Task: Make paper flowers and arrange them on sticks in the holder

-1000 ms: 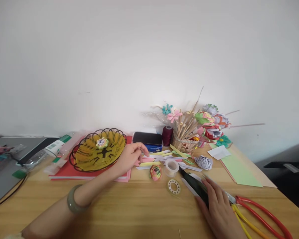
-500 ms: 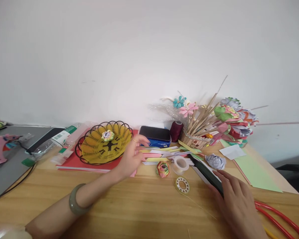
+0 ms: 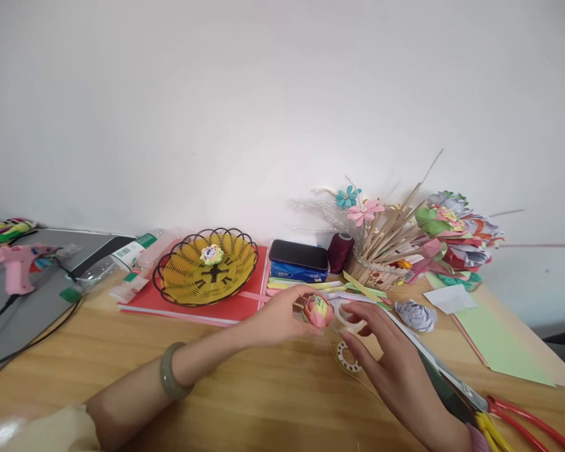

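Here, left hand (image 3: 277, 317) grip closed on one paper flower (image 3: 318, 311); right hand (image 3: 386, 358) seemingly open, two tape rolls (image 3: 347, 315).

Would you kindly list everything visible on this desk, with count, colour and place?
wire basket: one, yellow and black, back left, on red paper
small paper flower: one, pale, in the basket
glue gun: one, pink, far left
phone: one, black, on a blue box
thread spool: one, maroon, by the wall
stick holder: one, wooden, with paper flowers
grey paper flower: one, right of centre
green sheet: one, right edge
scissors: one, red-handled, front right
tape roll: one, clear, centre
folded paper flower: one, pink and yellow, centre
left hand: grip on the folded paper flower
right hand: fingers open beside it
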A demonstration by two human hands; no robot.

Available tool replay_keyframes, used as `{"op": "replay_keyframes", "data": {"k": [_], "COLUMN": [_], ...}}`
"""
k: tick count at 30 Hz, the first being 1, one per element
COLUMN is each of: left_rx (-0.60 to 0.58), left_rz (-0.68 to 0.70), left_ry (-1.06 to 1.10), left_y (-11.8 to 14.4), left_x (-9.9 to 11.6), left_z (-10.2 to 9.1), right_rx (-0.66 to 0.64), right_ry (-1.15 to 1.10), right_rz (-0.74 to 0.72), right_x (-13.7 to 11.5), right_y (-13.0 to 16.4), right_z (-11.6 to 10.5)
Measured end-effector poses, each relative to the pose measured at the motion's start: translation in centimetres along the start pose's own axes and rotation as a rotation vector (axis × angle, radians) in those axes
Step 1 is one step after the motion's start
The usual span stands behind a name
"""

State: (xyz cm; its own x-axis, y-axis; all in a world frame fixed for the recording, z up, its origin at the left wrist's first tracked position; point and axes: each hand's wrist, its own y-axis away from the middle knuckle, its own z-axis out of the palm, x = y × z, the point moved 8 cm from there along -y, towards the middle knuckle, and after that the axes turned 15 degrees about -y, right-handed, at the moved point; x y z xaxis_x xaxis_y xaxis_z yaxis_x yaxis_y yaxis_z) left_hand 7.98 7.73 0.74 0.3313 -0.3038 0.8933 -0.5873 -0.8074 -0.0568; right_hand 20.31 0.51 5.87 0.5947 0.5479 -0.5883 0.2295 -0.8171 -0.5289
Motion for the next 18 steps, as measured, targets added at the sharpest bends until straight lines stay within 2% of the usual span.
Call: {"op": "replay_keyframes", "data": {"k": [2, 4, 7, 9, 11, 13, 14, 15, 18], "left_rx": [-0.092, -0.125, -0.126, -0.204, -0.311, -0.368, -0.336, -0.253, 0.148], "left_rz": [-0.066, -0.079, -0.109, -0.138, -0.165, -0.225, -0.278, -0.343, -0.506], "left_ry": [0.246, 0.414, 0.681, 0.84, 0.908, 0.91, 0.911, 0.917, 0.938], "left_y": [-0.2, -0.4, -0.7, -0.8, -0.7, -0.7, -0.7, -0.9, -1.0], "left_x": [0.2, 0.6, 0.6, 0.9, 1.3, 1.3, 0.8, 0.1, -2.8], "left_z": [0.3, 0.4, 0.6, 1.5, 2.7, 3.7, 3.9, 3.6, 1.0], "right_rx": [-0.034, -0.055, -0.003, 0.055, 0.084, 0.104, 0.11, 0.115, 0.111], "right_ry": [-0.128, -0.234, -0.328, -0.341, -0.314, -0.262, -0.234, -0.208, -0.149], "right_rz": [0.051, 0.055, 0.056, 0.067, 0.063, 0.036, 0.016, -0.004, -0.052], "right_x": [0.0, -0.2, 0.0, 0.4, 0.6, 0.5, 0.4, 0.3, 0.1], "right_y": [-1.0, -1.9, -2.7, -2.9, -2.8, -2.5, -2.3, -2.1, -1.4], "right_z": [0.4, 0.7, 0.5, 0.2, 0.0, -0.2, -0.3, -0.4, -0.3]}}
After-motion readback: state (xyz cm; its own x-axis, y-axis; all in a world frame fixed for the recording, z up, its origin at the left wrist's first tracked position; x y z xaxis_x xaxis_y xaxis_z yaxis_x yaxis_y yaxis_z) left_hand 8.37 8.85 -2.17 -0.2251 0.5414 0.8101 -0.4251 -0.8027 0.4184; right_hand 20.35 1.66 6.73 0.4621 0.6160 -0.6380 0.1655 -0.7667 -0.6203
